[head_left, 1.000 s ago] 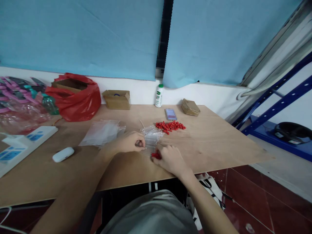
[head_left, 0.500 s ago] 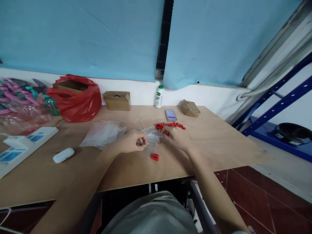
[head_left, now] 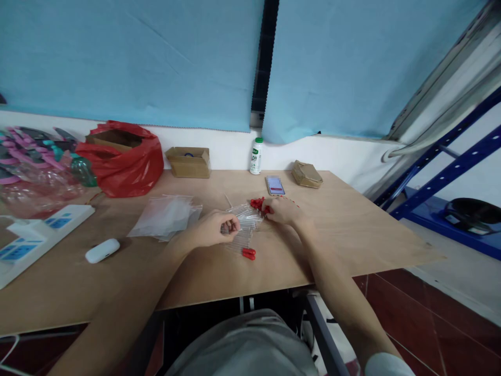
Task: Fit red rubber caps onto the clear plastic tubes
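My left hand (head_left: 214, 228) is closed in a pinch on a thin clear tube at the left edge of a pile of clear tubes (head_left: 246, 221) on the wooden table (head_left: 352, 230). My right hand (head_left: 282, 211) rests over the heap of small red caps (head_left: 257, 203) behind the tubes, fingers curled on the caps. Two capped tubes with red ends (head_left: 248, 253) lie near the table's front edge.
Clear plastic bags (head_left: 164, 215) lie left of the tubes. A white case (head_left: 102, 249), a power strip (head_left: 35, 232), a red bag (head_left: 123, 159), a cardboard box (head_left: 188, 161), a bottle (head_left: 255, 155), a phone (head_left: 275, 185) and a brown packet (head_left: 307, 174) stand around.
My right hand left the capped tubes near the front edge and moved back to the heap of red caps. My left hand stayed pinched at the tube pile.
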{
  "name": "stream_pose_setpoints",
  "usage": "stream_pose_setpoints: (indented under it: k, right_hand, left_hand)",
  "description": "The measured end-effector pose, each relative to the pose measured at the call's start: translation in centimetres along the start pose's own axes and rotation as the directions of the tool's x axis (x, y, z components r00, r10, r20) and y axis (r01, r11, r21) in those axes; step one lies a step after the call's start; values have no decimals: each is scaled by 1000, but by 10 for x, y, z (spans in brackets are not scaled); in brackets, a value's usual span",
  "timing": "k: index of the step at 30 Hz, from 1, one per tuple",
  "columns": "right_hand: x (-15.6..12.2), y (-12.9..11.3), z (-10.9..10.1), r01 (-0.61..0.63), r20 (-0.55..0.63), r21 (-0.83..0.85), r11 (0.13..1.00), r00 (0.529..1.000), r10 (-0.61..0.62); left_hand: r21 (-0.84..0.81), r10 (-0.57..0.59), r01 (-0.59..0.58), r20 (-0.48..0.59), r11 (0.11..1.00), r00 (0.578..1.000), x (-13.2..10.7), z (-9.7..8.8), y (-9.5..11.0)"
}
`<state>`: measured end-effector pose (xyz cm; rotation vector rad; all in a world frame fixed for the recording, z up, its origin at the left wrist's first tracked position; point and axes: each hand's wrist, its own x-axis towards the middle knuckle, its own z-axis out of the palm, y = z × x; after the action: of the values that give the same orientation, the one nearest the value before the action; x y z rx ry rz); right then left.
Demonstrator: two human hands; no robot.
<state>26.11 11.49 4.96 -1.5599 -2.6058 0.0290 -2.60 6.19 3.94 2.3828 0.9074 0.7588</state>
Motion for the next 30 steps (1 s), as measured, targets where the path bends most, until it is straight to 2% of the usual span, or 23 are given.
stream_pose_setpoints:
  k: [4, 9, 14, 18, 22, 25, 30]
  right_hand:
    - [-5, 0, -5, -7, -34, -6, 1000, 999, 7]
    - [-6, 4, -5, -1, -39, 46, 999, 999, 3]
    - [-3, 17, 0, 24, -60, 192, 981, 998, -12]
    - [-3, 22, 2, 108, -176, 369, 923, 983, -45]
    - [-6, 4, 2, 199, -306, 595, 779, 952, -10]
    - [-8, -19, 2, 251, -321, 693, 676, 947, -23]
    - [-6, -44, 13, 254, -307, 746, 616, 952, -21]
  left_hand:
    - [-5, -50, 50, -104, 999, 993, 1, 6, -4]
    - [54, -58, 68, -170, 996, 984, 2, 11, -9]
    - [80, -16, 33, -200, 996, 980, 5, 14, -8]
    - [90, 30, -12, -203, 996, 979, 8, 17, -3]
    - [99, -2, 29, -264, 995, 965, 11, 21, -2]
    - [78, -67, 96, -313, 992, 947, 12, 24, -5]
    - [26, -80, 95, -337, 995, 938, 11, 26, -8]
